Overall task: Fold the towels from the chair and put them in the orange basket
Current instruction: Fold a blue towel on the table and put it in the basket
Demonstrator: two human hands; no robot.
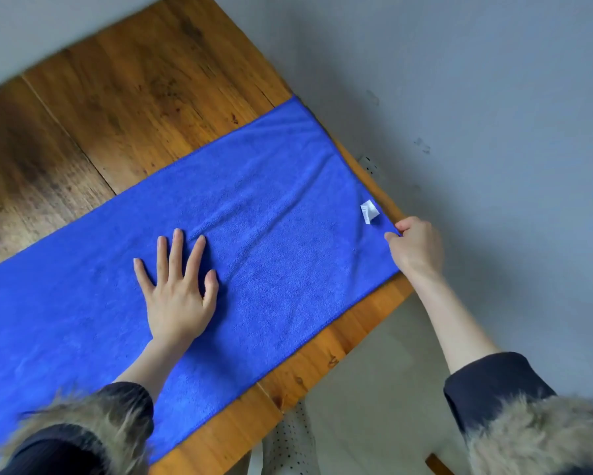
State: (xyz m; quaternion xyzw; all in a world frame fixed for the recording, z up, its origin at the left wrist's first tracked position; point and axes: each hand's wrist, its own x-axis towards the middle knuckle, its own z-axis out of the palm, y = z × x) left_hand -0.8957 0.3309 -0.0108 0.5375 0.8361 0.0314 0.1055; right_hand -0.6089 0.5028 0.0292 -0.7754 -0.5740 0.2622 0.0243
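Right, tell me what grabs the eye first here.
A bright blue towel lies spread across the wooden table. The left hand presses flat on its middle, while the right hand pinches its edge at the table's side, beside a white tag.

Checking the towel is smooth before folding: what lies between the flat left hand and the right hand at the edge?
Only blue towel with shallow creases lies between left hand and right hand, head view.

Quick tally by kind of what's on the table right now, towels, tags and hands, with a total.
Blue towel, spread flat on the wooden table: 1
White tag on the towel's right end: 1
Hands: 2, the left hand lying flat on the towel, the right hand pinching the towel's right edge
Total: 4
No basket or chair in view.
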